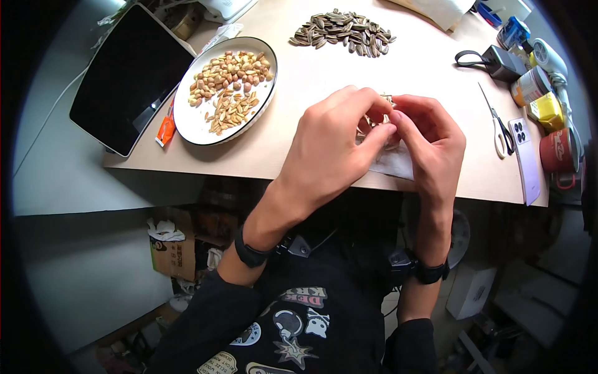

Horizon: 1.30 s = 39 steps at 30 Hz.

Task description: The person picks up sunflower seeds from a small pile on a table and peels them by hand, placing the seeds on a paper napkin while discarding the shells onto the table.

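My left hand (338, 140) and my right hand (432, 135) meet above the front edge of the desk, thumbs and forefingers pinched together around something small that the fingers hide. Beneath them a white tissue (396, 162) bears pale shells, partly covered by the hands. Beyond lies a heap of striped sunflower seeds (343, 32) on the desktop. Left of my hands, a white dark-rimmed plate (194, 128) holds peanut kernels (229, 72) at its far side and shelled seed kernels (231, 111) nearer me, in separate piles.
A tablet (133, 79) and an orange wrapper (166, 128) lie left of the plate. At right are scissors (500, 135), a light purple phone (524, 159), a red mug (558, 150), a yellow packet (547, 111), a jar (530, 87) and a black strapped device (506, 64).
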Available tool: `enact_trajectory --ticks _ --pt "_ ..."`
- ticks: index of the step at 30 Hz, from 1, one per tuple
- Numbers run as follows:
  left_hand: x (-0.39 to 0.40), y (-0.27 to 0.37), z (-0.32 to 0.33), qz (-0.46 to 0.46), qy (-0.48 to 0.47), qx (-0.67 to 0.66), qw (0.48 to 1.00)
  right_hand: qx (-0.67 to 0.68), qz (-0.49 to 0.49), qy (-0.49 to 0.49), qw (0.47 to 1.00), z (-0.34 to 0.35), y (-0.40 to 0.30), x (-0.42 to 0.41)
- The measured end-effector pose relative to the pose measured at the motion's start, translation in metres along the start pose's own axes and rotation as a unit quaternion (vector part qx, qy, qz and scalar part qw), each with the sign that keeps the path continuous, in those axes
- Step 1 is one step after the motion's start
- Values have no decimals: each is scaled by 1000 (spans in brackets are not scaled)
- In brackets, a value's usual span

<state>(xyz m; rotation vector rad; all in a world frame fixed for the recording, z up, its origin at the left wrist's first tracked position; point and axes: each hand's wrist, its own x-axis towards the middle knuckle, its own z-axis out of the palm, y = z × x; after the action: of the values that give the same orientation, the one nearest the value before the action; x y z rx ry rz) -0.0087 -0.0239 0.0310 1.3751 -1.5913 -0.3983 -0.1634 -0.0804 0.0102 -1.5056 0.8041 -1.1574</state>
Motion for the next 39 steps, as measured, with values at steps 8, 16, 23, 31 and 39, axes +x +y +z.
enact_trajectory --ticks 8,16,23,31,39 --pt "-3 -6 -4 42 20 58 997 35 -1 -41 999 4 -4 -3" --pt "-13 -1 -76 -53 118 232 964 45 12 -51 998 4 -8 -5" --pt "-12 -20 -105 -114 123 374 912 31 31 -55 998 3 -9 -7" --pt "44 1 -48 -25 32 334 942 38 32 -49 998 2 -7 -6" --pt "109 -44 -14 -51 -99 384 917 37 18 -45 998 2 -6 -5"
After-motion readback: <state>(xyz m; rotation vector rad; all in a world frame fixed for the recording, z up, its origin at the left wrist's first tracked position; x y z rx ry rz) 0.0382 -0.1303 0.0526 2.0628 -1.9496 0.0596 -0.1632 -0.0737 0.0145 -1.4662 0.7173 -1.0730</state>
